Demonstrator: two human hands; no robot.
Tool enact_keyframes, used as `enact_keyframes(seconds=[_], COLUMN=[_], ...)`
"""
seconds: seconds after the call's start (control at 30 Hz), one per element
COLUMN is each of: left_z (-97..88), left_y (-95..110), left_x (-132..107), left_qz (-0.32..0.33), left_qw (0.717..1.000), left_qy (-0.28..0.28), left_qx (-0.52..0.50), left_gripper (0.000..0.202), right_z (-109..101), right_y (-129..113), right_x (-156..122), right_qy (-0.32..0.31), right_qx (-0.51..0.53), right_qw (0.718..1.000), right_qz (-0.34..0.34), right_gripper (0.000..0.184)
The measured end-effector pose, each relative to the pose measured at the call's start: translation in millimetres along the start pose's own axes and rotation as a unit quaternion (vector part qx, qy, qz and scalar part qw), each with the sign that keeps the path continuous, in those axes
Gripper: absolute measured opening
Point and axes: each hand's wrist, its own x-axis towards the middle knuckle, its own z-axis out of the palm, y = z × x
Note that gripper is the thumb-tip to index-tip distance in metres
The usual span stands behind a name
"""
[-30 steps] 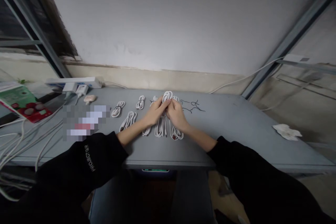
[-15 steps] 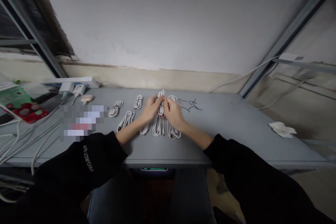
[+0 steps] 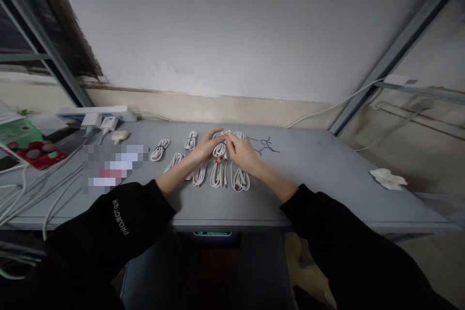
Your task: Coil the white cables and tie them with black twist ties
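Above the grey desk, a coiled white cable [image 3: 220, 150] is held between my two hands. My left hand [image 3: 208, 147] is closed around its left side, thumb on top and some fingers beneath. On the right, my right hand [image 3: 240, 150] pinches at the top of the same coil; what its fingertips grip exactly is hidden. Just below lie loose white cable loops [image 3: 218, 176], with another coil [image 3: 240, 179] to their right and one [image 3: 199, 176] to their left. Two coils with dark ties, one far left [image 3: 160, 150] and one [image 3: 191, 140] behind my left wrist, rest on the desk.
Several thin black ties [image 3: 268, 143] lie right of my hands. A power strip [image 3: 125, 113] with chargers stands at the back left, near a small pale pink case [image 3: 120, 135] and trailing white cables. A crumpled tissue [image 3: 388, 178] lies at the right.
The held coil has tilted from upright to a rounder, lower view between my hands. My left hand has turned, its fingers spreading around the coil, while my right hand stays near the top.
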Motion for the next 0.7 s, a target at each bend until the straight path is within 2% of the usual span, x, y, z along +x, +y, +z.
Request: enact_keyframes(seconds=[0.1, 0.2, 0.37, 0.5, 0.6, 0.7], left_z=[-0.7, -3.2, -9.0, -16.2, -20.8, -22.6], left_y=[0, -3, -10, -16, -21, -25], left_x=[0, 5, 17, 22, 23, 25], left_qz=[0.015, 0.025, 0.016, 0.085, 0.160, 0.200], left_qw=[1.000, 0.997, 0.992, 0.984, 0.961, 0.945], left_qy=[-0.020, -0.052, -0.097, -0.157, -0.215, -0.226], left_qx=[-0.012, -0.043, -0.079, -0.008, 0.071, 0.127], left_gripper=[0.046, 0.049, 0.073, 0.076, 0.081, 0.082], right_z=[-3, -6, -5, -2, 1, 3], right_y=[2, 6, 15, 21, 24, 26], right_x=[2, 4, 7, 10, 13, 16], right_qy=[-0.002, 0.001, 0.031, 0.045, 0.047, 0.047], right_qx=[-0.030, -0.050, -0.013, 0.050, 0.116, 0.187], right_qw=[0.999, 0.999, 0.999, 0.998, 0.992, 0.981], right_qz=[-0.021, -0.008, 0.013, 0.014, 0.022, 0.014], right_gripper=[0.031, 0.030, 0.029, 0.028, 0.030, 0.032])
